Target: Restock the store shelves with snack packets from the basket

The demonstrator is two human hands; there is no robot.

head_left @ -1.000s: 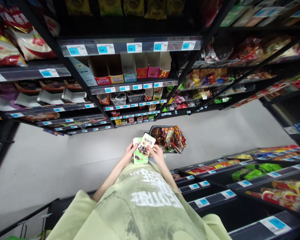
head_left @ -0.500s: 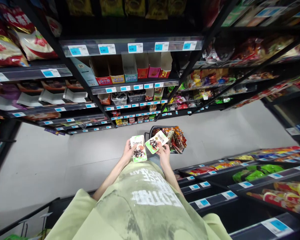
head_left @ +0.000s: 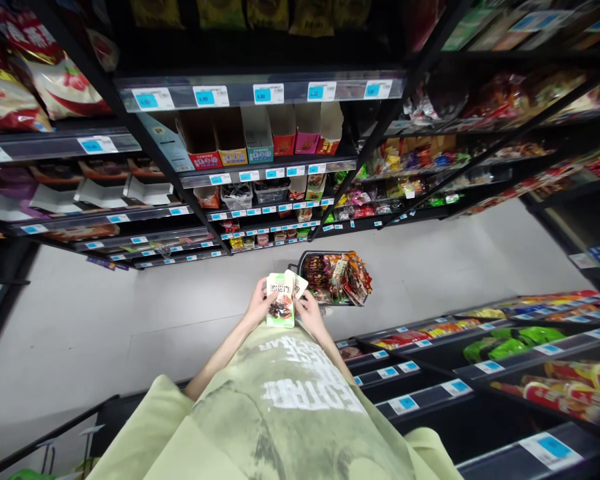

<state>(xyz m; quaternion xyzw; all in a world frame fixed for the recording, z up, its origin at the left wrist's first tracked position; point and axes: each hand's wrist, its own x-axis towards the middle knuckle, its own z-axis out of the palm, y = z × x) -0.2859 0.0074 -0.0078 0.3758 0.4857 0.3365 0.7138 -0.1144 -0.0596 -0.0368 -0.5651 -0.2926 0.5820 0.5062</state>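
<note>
In front of my shirt, my left hand [head_left: 258,306] is closed on a white and green snack packet [head_left: 281,308] with dark lettering and a food picture. My right hand [head_left: 309,315] grips a second packet [head_left: 300,285] of the same white and green look. That one is tilted and partly hidden behind the first, so the two overlap. Just beyond my right hand, a black shopping basket [head_left: 333,253] stands on the floor, holding dark packets [head_left: 314,273] on its left and orange-red packets [head_left: 357,277] on its right.
Ahead is a black shelf rack with open snack boxes [head_left: 257,147] and price tags. Below them, plastic tubs [head_left: 237,195] stand on a lower shelf. Grey floor [head_left: 180,300] runs between the racks. Close on my right is another shelf with green bags [head_left: 500,347].
My right hand has moved left, away from the basket, bringing its packet up against and partly behind the one in my left hand. More of the basket's dark packets now shows.
</note>
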